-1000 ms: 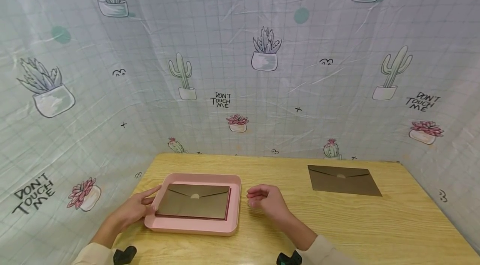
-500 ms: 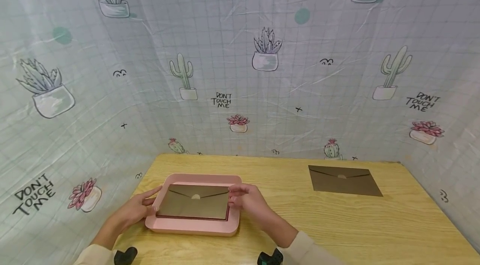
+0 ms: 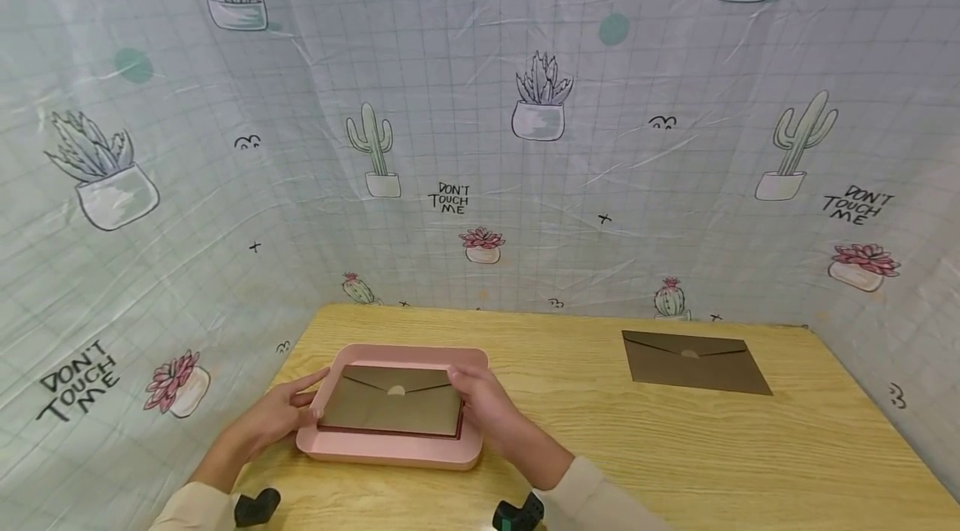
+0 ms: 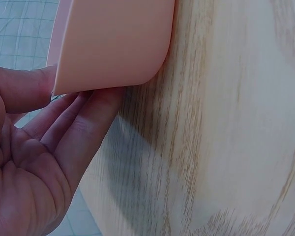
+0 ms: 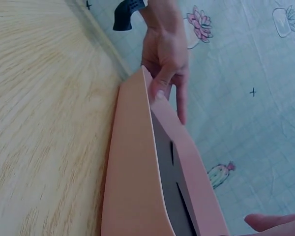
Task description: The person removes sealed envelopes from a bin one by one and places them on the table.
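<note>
On the left of the table is a pink tray (image 3: pixel 390 453) holding a flat brown envelope (image 3: pixel 393 410) with a tan half-round spot at its flap. A dark red edge shows beneath this envelope along its right and lower sides. My left hand (image 3: pixel 266 427) grips the tray's left end; in the left wrist view its thumb (image 4: pixel 29 89) lies at the rim and its fingers are against the outer wall. Over the tray's right end is my right hand (image 3: pixel 487 410), its fingertips overlapping the envelope's right edge. In the right wrist view its digits (image 5: pixel 275 221) are spread apart.
A second brown envelope (image 3: pixel 693 362) lies flat at the back right of the wooden table (image 3: pixel 675 448). A cactus-print curtain (image 3: pixel 570 206) closes off the back and sides. Black devices (image 3: pixel 257 508) sit at both wrists.
My right hand has moved left from the bare table beside the tray to over the tray's right end and the envelope's edge. The left hand keeps its grip on the tray.
</note>
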{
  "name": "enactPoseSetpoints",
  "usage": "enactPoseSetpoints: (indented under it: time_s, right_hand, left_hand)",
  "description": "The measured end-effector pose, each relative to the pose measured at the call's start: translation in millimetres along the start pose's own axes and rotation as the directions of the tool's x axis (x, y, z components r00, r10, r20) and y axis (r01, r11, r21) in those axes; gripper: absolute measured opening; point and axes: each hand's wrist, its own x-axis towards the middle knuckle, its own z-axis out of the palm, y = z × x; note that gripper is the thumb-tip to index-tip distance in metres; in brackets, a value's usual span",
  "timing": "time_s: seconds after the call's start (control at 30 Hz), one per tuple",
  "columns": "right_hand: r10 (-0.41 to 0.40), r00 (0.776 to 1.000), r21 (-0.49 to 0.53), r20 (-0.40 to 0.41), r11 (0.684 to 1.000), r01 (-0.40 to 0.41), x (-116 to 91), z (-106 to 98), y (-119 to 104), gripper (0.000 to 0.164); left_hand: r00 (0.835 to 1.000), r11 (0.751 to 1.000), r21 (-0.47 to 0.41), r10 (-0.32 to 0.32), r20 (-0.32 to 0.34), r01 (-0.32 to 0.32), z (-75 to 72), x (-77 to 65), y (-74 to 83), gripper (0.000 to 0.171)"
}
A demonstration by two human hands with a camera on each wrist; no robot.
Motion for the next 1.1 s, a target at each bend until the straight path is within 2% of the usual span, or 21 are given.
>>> enactPoseSetpoints:
  time_s: [0.27,0.43,0.87,1.1]
  right_hand:
    - [0.023,1.000,0.046,-0.011,0.999,-0.023,4.1,4.3,8.0,0.070]
    - [0.019,0.999,0.058,-0.031,0.998,-0.018,3.7,1.5,5.8,0.071]
    - [0.022,0.997,0.087,-0.075,0.996,-0.015,0.8,-1.7,-4.1,0.059]
    - [0.046,0.984,0.040,-0.173,0.998,-0.039,2.8,-3.5,-6.8,0.042]
  left_hand:
    - [0.999,0.999,-0.032,0.014,0.047,-0.013,1.1,-2.4,-5.8,0.084]
    - [0.999,0.999,-0.030,0.023,0.027,-0.022,0.4,-2.7,-3.5,0.083]
    - [1.000,1.000,-0.016,0.015,0.016,-0.015,-1.1,-3.2,-2.4,0.084]
    - [1.000,1.000,0.011,0.018,0.005,-0.018,0.4,-3.5,-0.3,0.084]
